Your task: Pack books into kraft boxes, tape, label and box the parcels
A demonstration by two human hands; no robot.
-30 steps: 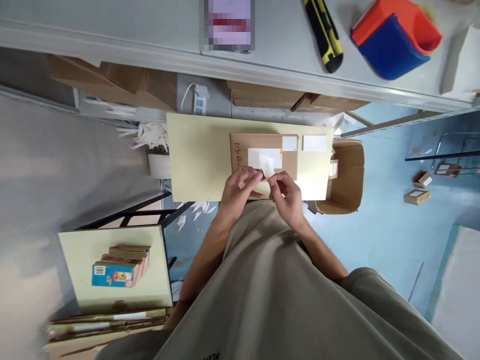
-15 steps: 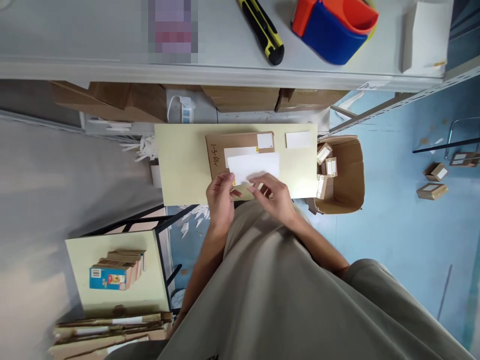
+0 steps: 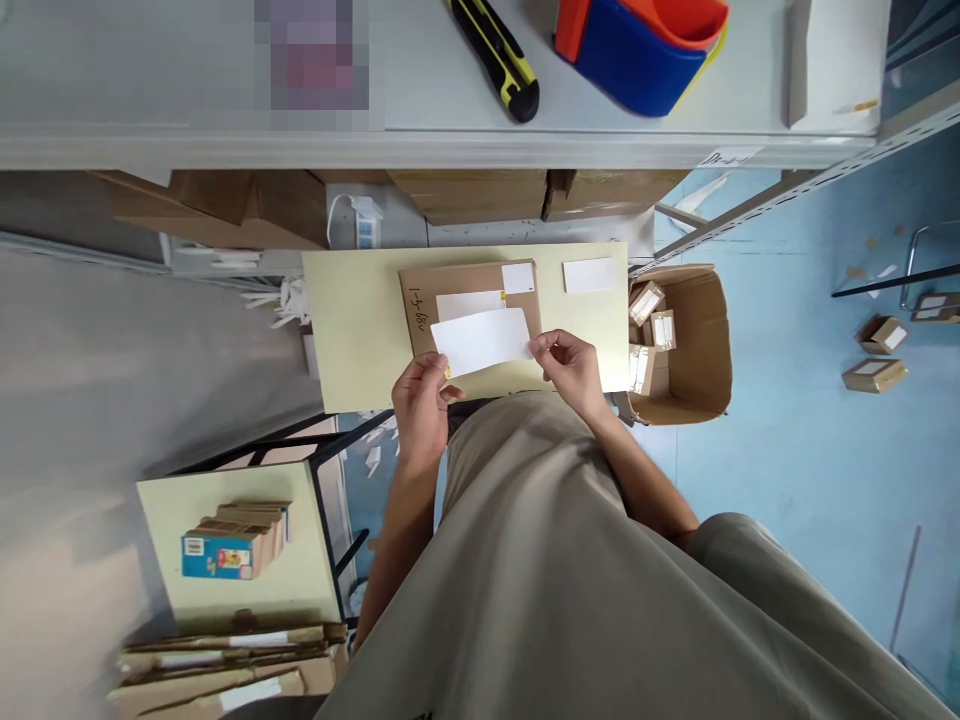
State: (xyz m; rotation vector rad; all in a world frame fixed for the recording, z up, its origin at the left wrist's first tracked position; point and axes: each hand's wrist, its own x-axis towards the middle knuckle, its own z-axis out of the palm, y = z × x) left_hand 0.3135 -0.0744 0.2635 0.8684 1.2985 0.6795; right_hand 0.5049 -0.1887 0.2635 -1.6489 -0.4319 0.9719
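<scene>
Between my two hands a white paper label (image 3: pixel 484 340) is held up by its ends. My left hand (image 3: pixel 421 405) pinches its left end, beside a small yellow mark. At the right end, the fingertips of my right hand (image 3: pixel 568 368) are closed on the label's corner. Below it a flat brown cardboard box (image 3: pixel 420 315) lies on the pale yellow table (image 3: pixel 349 330), partly covered by the label. Handwriting runs along the box's left side. Another white label (image 3: pixel 469 304) and a smaller white sticker (image 3: pixel 517 278) are on the box.
A white slip (image 3: pixel 589 275) lies at the table's right. An open carton (image 3: pixel 694 345) with several small boxes stands beside it. The shelf above bears a yellow-black utility knife (image 3: pixel 499 60) and a red-blue tape dispenser (image 3: pixel 641 55). Several small boxes (image 3: pixel 236 540) sit on a lower-left table.
My right hand has moved right, from over the label's middle to its right end. The label is now stretched between both hands and tilted. The view has shifted slightly.
</scene>
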